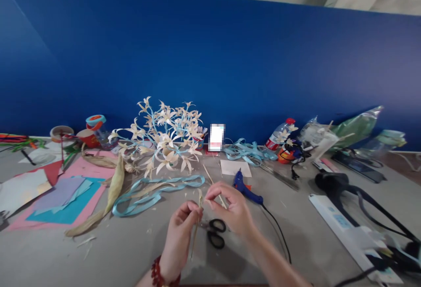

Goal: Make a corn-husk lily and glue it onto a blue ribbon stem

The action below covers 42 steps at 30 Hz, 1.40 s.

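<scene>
My left hand (177, 232), with a red bead bracelet at the wrist, pinches a thin stem (192, 245) with a small pale piece (200, 196) at its upper end. Close on its right, my right hand (235, 212) is closed in a pinch of thumb and fingers; what is between its fingertips is too small to make out. Black-handled scissors (217, 239) lie on the table under and between my hands, their blades partly hidden. Beyond my right hand rests a blue glue gun (245, 188) with its cord running toward me.
Pale husk flowers (167, 140) on blue stems stand at the back. Blue ribbon (128, 210), dried corn husks (115, 188) and coloured paper (66, 199) lie left. A bottle (279, 136), metal rods (281, 177) and a power strip (342, 225) occupy the right. A blue partition (230, 59) rises behind.
</scene>
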Motion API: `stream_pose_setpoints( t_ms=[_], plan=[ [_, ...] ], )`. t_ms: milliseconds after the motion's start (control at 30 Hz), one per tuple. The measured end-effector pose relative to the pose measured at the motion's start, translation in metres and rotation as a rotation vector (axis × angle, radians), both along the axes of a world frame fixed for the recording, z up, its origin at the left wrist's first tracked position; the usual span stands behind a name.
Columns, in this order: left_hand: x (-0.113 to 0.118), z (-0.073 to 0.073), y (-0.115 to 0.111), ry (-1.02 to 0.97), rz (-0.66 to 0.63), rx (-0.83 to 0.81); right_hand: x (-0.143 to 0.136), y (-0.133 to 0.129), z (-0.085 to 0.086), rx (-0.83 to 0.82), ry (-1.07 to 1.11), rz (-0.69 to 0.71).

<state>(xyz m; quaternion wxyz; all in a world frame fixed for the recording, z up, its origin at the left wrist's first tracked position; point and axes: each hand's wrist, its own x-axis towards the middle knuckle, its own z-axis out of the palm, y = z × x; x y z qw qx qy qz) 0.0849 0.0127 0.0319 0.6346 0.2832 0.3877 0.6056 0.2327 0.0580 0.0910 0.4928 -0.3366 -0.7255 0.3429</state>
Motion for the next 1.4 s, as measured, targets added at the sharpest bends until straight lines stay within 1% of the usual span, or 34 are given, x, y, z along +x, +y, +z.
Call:
stream_pose_setpoints(
  t_ms=[333, 700, 967, 1200, 1400],
  plan=[
    [0.0, 0.003, -0.003, 0.028, -0.013, 0.025, -0.004, -0.002, 0.0, 0.192, -0.126, -0.043],
    [0.002, 0.004, -0.004, 0.029, -0.029, 0.028, -0.001, -0.003, -0.002, 0.276, -0.202, -0.053],
    [0.003, 0.007, -0.004, 0.012, -0.02, 0.026, -0.001, -0.007, -0.001, 0.272, -0.209, -0.095],
    [0.004, 0.007, -0.005, 0.044, -0.007, 0.022, 0.003, -0.012, -0.004, 0.203, -0.213, -0.106],
    [0.006, 0.008, -0.007, 0.028, -0.005, 0.02, 0.002, -0.012, -0.004, 0.218, -0.245, -0.119]
  ],
)
